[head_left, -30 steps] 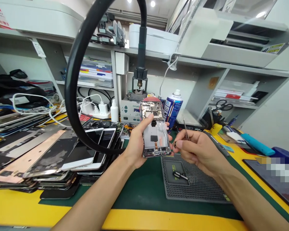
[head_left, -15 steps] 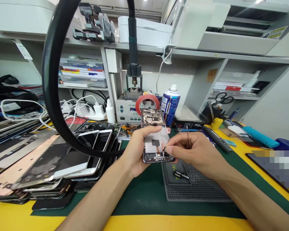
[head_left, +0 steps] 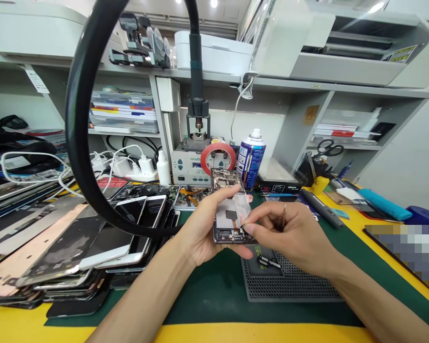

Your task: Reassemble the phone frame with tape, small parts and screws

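An opened smartphone (head_left: 224,214), its back off and its circuit boards showing, rests tilted in my left hand (head_left: 205,224). The left thumb lies over the phone's face, and fingers support it from below and behind. My right hand (head_left: 286,231) has thumb and forefinger pinched at the phone's lower right edge, near a small flex cable. Whatever sits between those fingertips is too small to make out. A thin metallic piece shows at the right hand's curled fingers. Below the phone, small dark parts (head_left: 268,262) lie on the grey perforated mat (head_left: 296,286).
Stacked phones and screens (head_left: 93,238) fill the left side. A black hose (head_left: 73,109) loops in front of them. Behind the phone stand a red tape roll (head_left: 218,147), a spray can (head_left: 250,159) and a soldering station (head_left: 189,166). Tools, including scissors (head_left: 329,148), lie at right.
The fingers of my left hand under the phone have stretched out to the right. My right hand stays pinched at the phone's lower edge. The view has shifted slightly.
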A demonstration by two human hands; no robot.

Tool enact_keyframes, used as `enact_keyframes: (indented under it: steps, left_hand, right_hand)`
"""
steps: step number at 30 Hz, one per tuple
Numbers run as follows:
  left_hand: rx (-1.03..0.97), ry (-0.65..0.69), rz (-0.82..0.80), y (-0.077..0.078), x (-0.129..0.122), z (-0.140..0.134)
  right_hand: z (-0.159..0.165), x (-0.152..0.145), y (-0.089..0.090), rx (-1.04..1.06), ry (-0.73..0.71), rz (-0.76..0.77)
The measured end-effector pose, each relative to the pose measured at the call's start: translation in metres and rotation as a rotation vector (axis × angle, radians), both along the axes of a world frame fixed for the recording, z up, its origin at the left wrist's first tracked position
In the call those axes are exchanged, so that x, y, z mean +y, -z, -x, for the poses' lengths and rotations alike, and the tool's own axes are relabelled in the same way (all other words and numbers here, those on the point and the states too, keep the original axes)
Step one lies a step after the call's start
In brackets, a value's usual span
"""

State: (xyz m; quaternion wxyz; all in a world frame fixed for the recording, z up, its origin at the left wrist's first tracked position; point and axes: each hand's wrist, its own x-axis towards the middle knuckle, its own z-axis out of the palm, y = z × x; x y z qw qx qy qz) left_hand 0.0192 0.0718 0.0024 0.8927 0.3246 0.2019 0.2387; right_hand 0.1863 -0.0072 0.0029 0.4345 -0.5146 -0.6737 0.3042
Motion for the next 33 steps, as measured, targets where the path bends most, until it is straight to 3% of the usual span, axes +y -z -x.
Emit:
enact_keyframes:
  steps: [9,19,26,33]
  left_hand:
    - [0.026,-0.046,-0.050,0.001,0.002,-0.002]
    - [0.115,-0.090,-0.032,-0.008,-0.002,0.003]
    - [-0.022,-0.031,-0.101,-0.008,-0.005,0.010]
    - [-0.044,-0.007,-0.196,-0.006,-0.006,0.008]
  right_hand:
    - [-0.001,0.001,0.001,0.019,0.006,-0.012]
    - [0.000,0.004,0.001,0.003,0.057,-0.053]
    - [-0.002,0.006,0.001,0.086,0.069,-0.141]
    - [0.000,0.002,-0.002,0.108,0.020,-0.113]
